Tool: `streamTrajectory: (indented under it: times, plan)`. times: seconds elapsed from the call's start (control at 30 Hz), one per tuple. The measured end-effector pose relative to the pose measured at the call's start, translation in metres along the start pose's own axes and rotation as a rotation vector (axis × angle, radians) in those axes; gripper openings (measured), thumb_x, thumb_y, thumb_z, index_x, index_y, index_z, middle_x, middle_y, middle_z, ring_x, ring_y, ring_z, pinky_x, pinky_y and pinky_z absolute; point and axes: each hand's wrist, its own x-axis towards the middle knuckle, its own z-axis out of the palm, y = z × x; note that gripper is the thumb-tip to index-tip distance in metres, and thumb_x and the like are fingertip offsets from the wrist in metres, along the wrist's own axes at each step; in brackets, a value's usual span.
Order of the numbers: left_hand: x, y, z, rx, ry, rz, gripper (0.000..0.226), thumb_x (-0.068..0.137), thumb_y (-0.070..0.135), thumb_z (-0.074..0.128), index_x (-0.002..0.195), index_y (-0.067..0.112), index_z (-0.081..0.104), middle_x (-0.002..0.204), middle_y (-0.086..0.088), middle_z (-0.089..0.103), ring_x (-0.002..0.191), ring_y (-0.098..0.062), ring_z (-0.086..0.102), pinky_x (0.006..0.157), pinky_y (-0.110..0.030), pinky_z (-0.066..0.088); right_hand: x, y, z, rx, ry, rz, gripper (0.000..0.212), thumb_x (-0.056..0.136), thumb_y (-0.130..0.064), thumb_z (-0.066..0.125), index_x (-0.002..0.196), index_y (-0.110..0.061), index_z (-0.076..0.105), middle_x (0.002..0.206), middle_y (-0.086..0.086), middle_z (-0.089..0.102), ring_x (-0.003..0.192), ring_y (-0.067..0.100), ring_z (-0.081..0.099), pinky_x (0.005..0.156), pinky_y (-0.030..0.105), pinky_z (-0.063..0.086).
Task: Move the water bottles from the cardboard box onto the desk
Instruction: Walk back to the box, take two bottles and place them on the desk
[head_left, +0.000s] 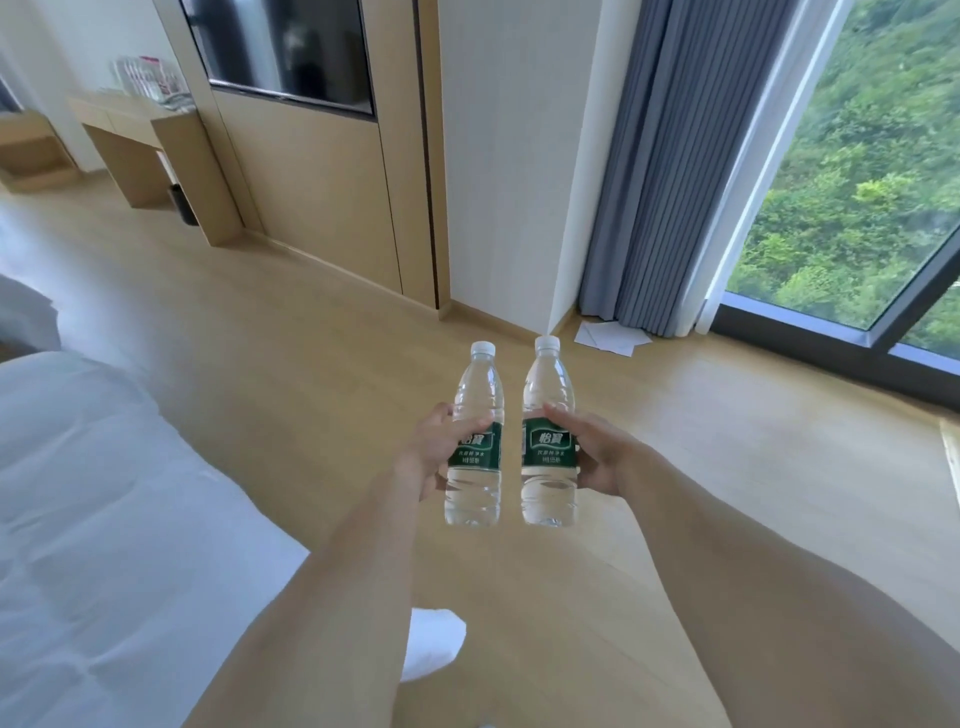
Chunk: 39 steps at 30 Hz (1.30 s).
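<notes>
At centre frame, head view: two water bottles held upright side by side over the wood floor, a small gap between them, not touching. Left hand wraps the left bottle at the green label, thumb across the front, fingers curled behind. Right hand grips the right bottle at its label the same way, thumb on the front edge. Both bottles are clear, full-looking, with white caps on. Both forearms are bare, running in from the bottom edge.

Upper left of the frame: wooden table against the wall, well apart from the hands. A pack of more bottles stands on it, blurred, count unclear. A dark bin sits on the floor by the table's side panel.

Top centre: wall-mounted dark screen on a wood panel. Right of that: white column, then grey curtain, then window showing green trees. White papers lie on the floor at the foot of the column.

Left edge: bed with white duvet. Bottom centre: a white-socked foot shows between the forearms.
</notes>
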Motion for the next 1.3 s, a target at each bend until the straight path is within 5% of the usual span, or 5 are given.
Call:
streamTrajectory:
  times: [0.83, 1.1, 1.3]
  plan:
    - [0.299, 0.154, -0.158, -0.199, 0.453, -0.086, 0.057, 0.076, 0.05, 0.083, 0.118, 0.023, 0.056, 0.104, -0.007, 0.074, 0.085, -0.025, 0.074, 0.065, -0.046, 0.06, 0.403, -0.233, 0.096, -0.193, -0.406, 0.124, 0.054, 0.087, -0.04, 0.074, 0.127, -0.006, 0.061, 0.118, 0.017, 0.07, 0.112, 0.034, 0.066, 0.096, 0.057, 0.052]
    - [0.367, 0.209, -0.214, -0.231, 0.579, -0.079, 0.056, 0.078, 0.047, 0.083, 0.122, 0.018, 0.063, 0.116, -0.011, 0.073, 0.109, -0.031, 0.07, 0.096, -0.064, 0.051, 0.499, -0.306, 0.145, -0.284, -0.499, 0.149, 0.053, 0.085, -0.042, 0.074, 0.125, -0.009, 0.063, 0.122, 0.016, 0.069, 0.118, 0.034, 0.064, 0.102, 0.058, 0.048]
    - [0.407, 0.235, -0.286, -0.239, 0.636, -0.05, 0.048, 0.079, 0.047, 0.081, 0.117, 0.022, 0.065, 0.114, -0.011, 0.073, 0.108, -0.033, 0.07, 0.096, -0.064, 0.051, 0.563, -0.337, 0.21, -0.311, -0.536, 0.159, 0.052, 0.087, -0.042, 0.072, 0.126, -0.009, 0.061, 0.123, 0.017, 0.068, 0.119, 0.035, 0.063, 0.103, 0.057, 0.048]
